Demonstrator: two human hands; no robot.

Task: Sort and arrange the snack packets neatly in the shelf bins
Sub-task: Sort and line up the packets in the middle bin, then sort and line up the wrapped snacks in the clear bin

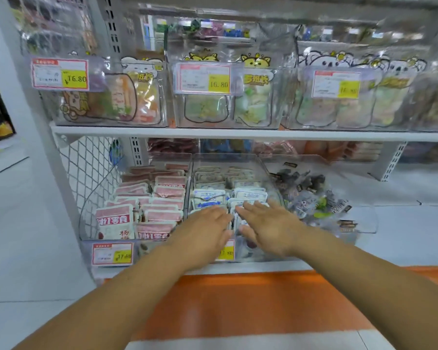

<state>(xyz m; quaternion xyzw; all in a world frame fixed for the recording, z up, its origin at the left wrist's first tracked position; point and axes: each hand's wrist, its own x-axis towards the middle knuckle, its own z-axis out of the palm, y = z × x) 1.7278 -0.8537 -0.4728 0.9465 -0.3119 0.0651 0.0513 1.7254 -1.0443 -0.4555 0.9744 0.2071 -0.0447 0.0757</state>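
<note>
On the lower shelf stand three clear bins. The middle bin (262, 165) holds rows of white and blue snack packets (209, 195). The left bin (85, 223) holds pink and white packets (168, 192). The right bin (364, 223) holds a loose heap of small dark and mixed packets (311, 195). My left hand (202, 232) and my right hand (266, 224) hover flat, fingers spread, over the front of the middle bin, close together. Neither holds a packet. They hide the front packets there.
The upper shelf (213, 133) carries three clear bins of larger animal-print snack bags with red and yellow price tags (204, 78). A white wire mesh panel (91, 173) closes the shelf's left side. Below the shelf runs an orange floor strip (238, 304).
</note>
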